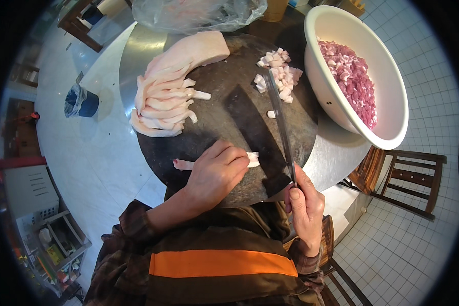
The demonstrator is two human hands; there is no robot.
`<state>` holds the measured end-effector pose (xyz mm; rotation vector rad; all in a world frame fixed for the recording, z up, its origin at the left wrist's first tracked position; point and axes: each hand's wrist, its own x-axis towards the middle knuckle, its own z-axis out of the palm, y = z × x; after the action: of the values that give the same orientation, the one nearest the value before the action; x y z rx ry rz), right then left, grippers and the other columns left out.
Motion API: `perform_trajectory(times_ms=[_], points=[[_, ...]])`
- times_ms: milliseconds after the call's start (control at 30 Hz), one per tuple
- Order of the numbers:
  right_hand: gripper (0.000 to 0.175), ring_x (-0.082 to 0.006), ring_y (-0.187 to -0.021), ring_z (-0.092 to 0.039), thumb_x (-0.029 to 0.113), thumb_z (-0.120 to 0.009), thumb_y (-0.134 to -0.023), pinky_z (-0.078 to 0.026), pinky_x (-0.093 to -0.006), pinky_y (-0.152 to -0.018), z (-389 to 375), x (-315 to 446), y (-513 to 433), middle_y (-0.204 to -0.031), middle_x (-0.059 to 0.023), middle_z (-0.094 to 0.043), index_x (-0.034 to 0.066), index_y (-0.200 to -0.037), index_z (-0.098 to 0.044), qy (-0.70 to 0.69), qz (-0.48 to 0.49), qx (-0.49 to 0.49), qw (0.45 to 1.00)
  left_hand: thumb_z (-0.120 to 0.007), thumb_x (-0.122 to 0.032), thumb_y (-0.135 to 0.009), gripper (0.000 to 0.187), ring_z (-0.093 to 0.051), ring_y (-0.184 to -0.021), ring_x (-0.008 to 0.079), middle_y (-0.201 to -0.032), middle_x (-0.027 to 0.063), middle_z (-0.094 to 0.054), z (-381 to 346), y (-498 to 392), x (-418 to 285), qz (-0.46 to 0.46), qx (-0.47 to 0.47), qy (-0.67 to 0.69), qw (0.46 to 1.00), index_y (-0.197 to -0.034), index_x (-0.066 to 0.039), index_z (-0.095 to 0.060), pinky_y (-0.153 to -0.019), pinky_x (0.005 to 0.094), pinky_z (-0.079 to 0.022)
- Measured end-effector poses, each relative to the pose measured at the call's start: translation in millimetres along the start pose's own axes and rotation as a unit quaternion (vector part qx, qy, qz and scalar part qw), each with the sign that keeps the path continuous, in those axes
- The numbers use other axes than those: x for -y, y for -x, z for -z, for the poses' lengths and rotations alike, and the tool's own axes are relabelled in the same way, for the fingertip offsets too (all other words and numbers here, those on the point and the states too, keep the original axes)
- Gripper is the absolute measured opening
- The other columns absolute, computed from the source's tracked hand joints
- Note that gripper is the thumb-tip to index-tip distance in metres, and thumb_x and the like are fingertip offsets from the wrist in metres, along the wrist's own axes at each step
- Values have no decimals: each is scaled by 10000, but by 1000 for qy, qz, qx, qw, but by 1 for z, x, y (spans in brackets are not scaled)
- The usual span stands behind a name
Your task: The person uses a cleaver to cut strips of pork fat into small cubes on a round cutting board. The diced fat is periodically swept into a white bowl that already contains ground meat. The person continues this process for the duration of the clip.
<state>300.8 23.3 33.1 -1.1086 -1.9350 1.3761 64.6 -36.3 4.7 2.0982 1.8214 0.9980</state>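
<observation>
My left hand (220,172) presses a strip of pale pork fat (254,158) onto the round dark chopping board (214,103), and both ends of the strip stick out past it. In my right hand (306,204) is the handle of a cleaver (281,118), its blade edge-on to me above the board, to the right of the strip. Cut strips of fat (162,103) lie fanned at the board's left, beside a thick slab of fat (202,48). Diced fat cubes (285,78) sit in a loose pile at the upper right, with one stray cube (271,114) nearer me.
A large white basin (392,114) holding chopped pink meat (350,82) stands right of the board. Behind the board lies a clear plastic bag (199,15). Wooden chairs (411,179) are at the right, and a lined blue bin (88,103) stands on the floor at left.
</observation>
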Motion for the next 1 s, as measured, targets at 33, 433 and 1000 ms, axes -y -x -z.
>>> perform_trajectory(times_ms=[33,433,1000], points=[[481,-147,-726,-624,200,-618,-1038,-513,-278,-698,1,0,0,-837,-92,-688,-51,-1440,-537,-14,-13,-2,1000,-833,-80,-735,309,-599,-1050,307,-1098,76,-658,1,-1,0,2,8,1,1000,-1014,-32,-709,-873,399,-528],[461,-59,-592,-507,183,-563,-1069,-419,-220,-534,5,2,-4,-722,12,-582,-38,-1470,-512,-87,-14,6,996,-809,8,-728,262,-646,-857,322,-1005,120,-672,57,43,-6,81,63,-31,994,-962,11,-692,-691,392,-555],[509,-63,-544,-478,297,-537,-1086,-389,-215,-518,32,26,29,-671,-4,-550,-37,-1468,-510,-64,-102,47,992,-785,-141,-808,227,-613,-873,281,-967,85,-620,14,-12,11,-7,53,16,998,-983,-42,-680,-719,404,-538]])
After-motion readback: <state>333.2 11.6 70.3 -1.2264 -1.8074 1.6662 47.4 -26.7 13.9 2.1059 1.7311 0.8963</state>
